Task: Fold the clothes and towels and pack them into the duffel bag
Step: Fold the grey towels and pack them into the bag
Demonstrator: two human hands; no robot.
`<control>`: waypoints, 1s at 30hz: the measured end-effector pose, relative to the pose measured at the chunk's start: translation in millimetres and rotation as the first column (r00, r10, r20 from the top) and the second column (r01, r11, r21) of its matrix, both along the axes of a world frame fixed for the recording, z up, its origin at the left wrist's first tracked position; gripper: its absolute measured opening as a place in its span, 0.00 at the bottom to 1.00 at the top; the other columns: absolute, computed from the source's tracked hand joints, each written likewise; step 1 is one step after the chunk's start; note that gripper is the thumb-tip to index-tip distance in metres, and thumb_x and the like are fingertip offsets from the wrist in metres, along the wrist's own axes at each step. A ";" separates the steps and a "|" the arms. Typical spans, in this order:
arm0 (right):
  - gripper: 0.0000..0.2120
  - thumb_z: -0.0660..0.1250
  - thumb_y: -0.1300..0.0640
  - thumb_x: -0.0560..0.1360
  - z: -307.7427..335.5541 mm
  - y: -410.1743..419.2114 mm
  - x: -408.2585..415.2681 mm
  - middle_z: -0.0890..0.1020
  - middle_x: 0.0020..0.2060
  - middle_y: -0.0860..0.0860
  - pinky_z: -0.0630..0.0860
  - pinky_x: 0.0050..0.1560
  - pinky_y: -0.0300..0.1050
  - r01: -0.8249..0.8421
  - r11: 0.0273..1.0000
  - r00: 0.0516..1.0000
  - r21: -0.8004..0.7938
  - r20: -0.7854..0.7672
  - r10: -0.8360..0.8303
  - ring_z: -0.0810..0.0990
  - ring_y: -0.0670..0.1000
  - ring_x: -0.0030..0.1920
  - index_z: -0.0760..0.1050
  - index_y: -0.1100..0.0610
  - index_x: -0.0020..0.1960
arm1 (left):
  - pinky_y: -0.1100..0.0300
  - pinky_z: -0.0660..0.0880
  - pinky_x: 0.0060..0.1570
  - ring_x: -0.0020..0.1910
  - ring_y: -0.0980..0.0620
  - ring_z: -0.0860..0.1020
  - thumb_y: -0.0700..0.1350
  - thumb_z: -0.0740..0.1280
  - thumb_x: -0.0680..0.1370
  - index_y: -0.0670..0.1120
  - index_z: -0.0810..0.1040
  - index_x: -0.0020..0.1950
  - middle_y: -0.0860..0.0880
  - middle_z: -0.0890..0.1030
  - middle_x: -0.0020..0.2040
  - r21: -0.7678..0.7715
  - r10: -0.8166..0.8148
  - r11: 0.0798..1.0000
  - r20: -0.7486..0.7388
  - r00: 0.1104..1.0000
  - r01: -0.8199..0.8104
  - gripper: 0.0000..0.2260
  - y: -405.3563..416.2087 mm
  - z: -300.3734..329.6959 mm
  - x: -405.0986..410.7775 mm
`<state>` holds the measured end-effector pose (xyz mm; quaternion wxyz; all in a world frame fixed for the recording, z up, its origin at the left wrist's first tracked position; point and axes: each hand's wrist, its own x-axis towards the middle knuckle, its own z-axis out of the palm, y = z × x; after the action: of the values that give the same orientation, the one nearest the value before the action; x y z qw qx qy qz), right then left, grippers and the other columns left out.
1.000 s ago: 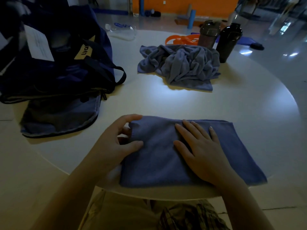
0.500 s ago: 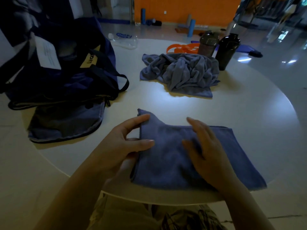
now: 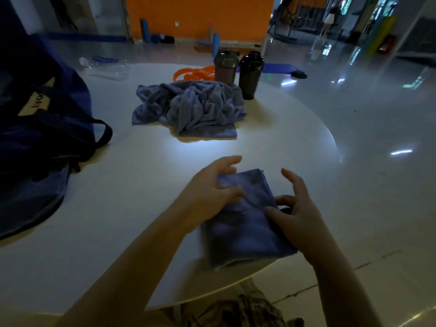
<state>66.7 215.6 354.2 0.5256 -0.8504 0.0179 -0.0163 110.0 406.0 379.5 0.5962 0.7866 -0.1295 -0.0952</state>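
Both hands work the folded blue towel (image 3: 245, 223) at 6 o'clock on the worktop (image 3: 146, 175); left hand (image 3: 212, 187) pinches its edge; right hand (image 3: 295, 208) rests on it, fingers loosely spread.

Bare table (image 3: 146, 175) toward duffel bag (image 3: 42, 138); crumpled towel (image 3: 191, 109), seemingly two shakers (image 3: 238, 69) behind.

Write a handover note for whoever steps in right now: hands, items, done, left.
Left hand: holds the folded blue towel at its far left corner.
Right hand: fingers curled at the towel's right edge; grip unclear.
The towel lies at the near edge of the white table, folded into a narrow stack.
Crumpled grey towel: unfolded, mid-table, in front of two dark bottles.
Duffel bag: far left, on the table.
Left: pack the blue towel, then fold and pack the grey one.
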 end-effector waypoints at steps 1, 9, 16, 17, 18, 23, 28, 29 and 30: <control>0.35 0.68 0.61 0.75 -3.3 0.1 2.1 0.81 0.48 0.52 0.81 0.47 0.46 0.010 1.000 1.000 -0.029 0.024 -0.009 0.83 0.49 0.44 0.54 0.40 0.72 | 0.56 0.75 0.61 0.61 0.52 0.76 0.41 0.71 0.75 0.58 0.71 0.65 0.50 0.74 0.66 0.053 0.028 0.998 0.107 0.994 -0.033 0.22 4.8 -2.1 0.5; 0.29 0.64 0.63 0.77 -2.1 6.1 14.1 0.80 0.45 0.40 0.80 0.49 0.45 -0.044 0.999 0.978 -0.030 0.202 0.049 0.82 0.46 0.48 0.58 0.43 0.70 | 0.47 0.65 0.69 0.70 0.50 0.66 0.69 0.52 0.71 0.52 0.67 0.73 0.48 0.67 0.73 0.593 -0.338 0.805 0.432 0.836 0.019 0.35 10.4 -20.1 11.4; 0.30 0.66 0.57 0.77 -3.1 11.0 15.4 0.73 0.50 0.45 0.72 0.51 0.41 0.066 0.934 0.987 -0.350 0.161 -0.010 0.74 0.44 0.47 0.56 0.50 0.74 | 0.41 0.32 0.71 0.75 0.55 0.34 0.82 0.26 0.50 0.69 0.31 0.66 0.57 0.36 0.77 0.854 -0.356 0.508 0.091 0.930 0.111 0.45 21.4 -38.6 12.8; 0.31 0.66 0.56 0.77 -1.8 12.7 11.1 0.73 0.52 0.47 0.69 0.49 0.39 0.101 0.897 0.984 -0.431 0.176 -0.026 0.73 0.44 0.47 0.56 0.51 0.74 | 0.41 0.32 0.72 0.75 0.55 0.34 0.81 0.26 0.49 0.69 0.30 0.66 0.56 0.35 0.77 0.861 -0.356 0.497 0.089 0.930 0.108 0.46 20.8 -39.9 12.6; 0.30 0.66 0.56 0.77 -1.1 14.2 5.6 0.73 0.54 0.49 0.68 0.47 0.39 0.132 0.853 0.982 -0.505 0.186 -0.042 0.72 0.44 0.47 0.56 0.51 0.74 | 0.40 0.33 0.72 0.76 0.54 0.35 0.82 0.26 0.48 0.68 0.29 0.68 0.56 0.34 0.77 0.867 -0.358 0.486 0.085 0.930 0.108 0.48 19.9 -40.7 12.5; 0.20 0.62 0.48 0.74 -15.0 17.9 -32.2 0.75 0.55 0.53 0.70 0.40 0.41 0.288 0.715 0.916 -0.638 0.402 -0.010 0.72 0.47 0.47 0.68 0.52 0.65 | 0.42 0.39 0.73 0.77 0.52 0.41 0.81 0.25 0.47 0.66 0.34 0.74 0.56 0.37 0.78 0.873 -0.343 0.479 0.093 0.935 0.089 0.54 18.8 -38.3 10.2; 0.23 0.53 0.35 0.74 -39.0 4.8 -46.3 0.73 0.56 0.48 0.67 0.50 0.48 0.333 0.710 0.926 -0.621 0.358 -0.121 0.72 0.50 0.54 0.69 0.47 0.61 | 0.40 0.39 0.71 0.77 0.51 0.46 0.79 0.23 0.49 0.63 0.33 0.74 0.55 0.41 0.78 0.917 -0.353 0.396 0.103 0.930 0.049 0.54 23.0 -31.8 0.9; 0.24 0.52 0.33 0.74 -40.9 0.8 -42.2 0.74 0.57 0.49 0.67 0.52 0.49 0.331 0.702 0.931 -0.631 0.341 -0.133 0.73 0.50 0.56 0.69 0.48 0.62 | 0.40 0.40 0.71 0.77 0.50 0.48 0.79 0.23 0.50 0.63 0.34 0.75 0.53 0.43 0.79 0.923 -0.349 0.384 0.120 0.929 0.025 0.53 26.4 -32.9 -3.8; 0.26 0.51 0.33 0.74 -42.1 -3.3 -36.2 0.74 0.58 0.50 0.66 0.53 0.49 0.329 0.690 0.934 -0.645 0.328 -0.139 0.73 0.51 0.56 0.69 0.49 0.62 | 0.39 0.43 0.70 0.76 0.48 0.53 0.79 0.24 0.54 0.62 0.39 0.76 0.50 0.48 0.79 0.922 -0.339 0.386 0.164 0.926 -0.022 0.52 30.3 -34.9 -10.1</control>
<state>30.5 212.3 312.1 0.1620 -0.9654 0.0527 -0.1975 99.9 436.3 344.6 0.0264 0.9701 -0.2289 -0.0760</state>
